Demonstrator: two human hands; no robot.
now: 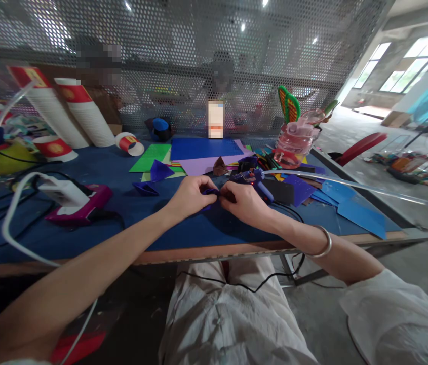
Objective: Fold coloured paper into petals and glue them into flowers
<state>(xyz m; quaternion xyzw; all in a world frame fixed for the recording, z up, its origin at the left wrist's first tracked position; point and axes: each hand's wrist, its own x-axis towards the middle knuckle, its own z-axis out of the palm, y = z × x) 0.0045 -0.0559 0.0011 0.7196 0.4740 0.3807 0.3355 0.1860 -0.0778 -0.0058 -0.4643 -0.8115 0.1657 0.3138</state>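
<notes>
My left hand (191, 195) and my right hand (242, 198) meet over the blue table top (130, 228), both pinching a small folded piece of dark blue paper (210, 192) between the fingertips. A silver bangle (323, 243) sits on my right wrist. Just behind my right hand lies a blue hot glue gun (254, 178) with a long clear glue stick (350, 183) sticking out to the right. Two folded dark blue paper shapes (153, 177) rest on the table to the left of my hands.
Sheets of coloured paper (198, 152) lie behind; blue sheets (354, 208) lie at right. Stacks of paper cups (84, 114) stand at back left. A white plug in a magenta power strip (79, 200) with cables sits left. A pink plastic container (297, 142) stands back right. People sit behind the mesh screen.
</notes>
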